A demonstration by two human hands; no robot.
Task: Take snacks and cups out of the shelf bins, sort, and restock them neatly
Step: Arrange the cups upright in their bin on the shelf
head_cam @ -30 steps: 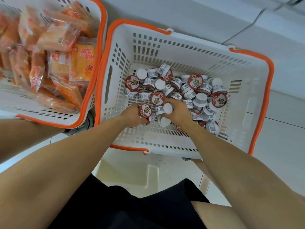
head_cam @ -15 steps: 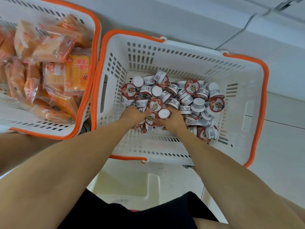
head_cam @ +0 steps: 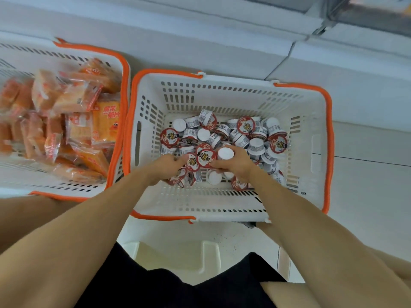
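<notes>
STAGE: cups part-gathered | LEFT: your left hand grips red-lidded white plastic cups | RIGHT: your right hand grips an upturned cup | LOCATION: near side of white slotted orange-rimmed basket | REMAINING: loose cup heap; orange snack packets in left basket unsorted.

red-lidded cups jumbled in basket
</notes>
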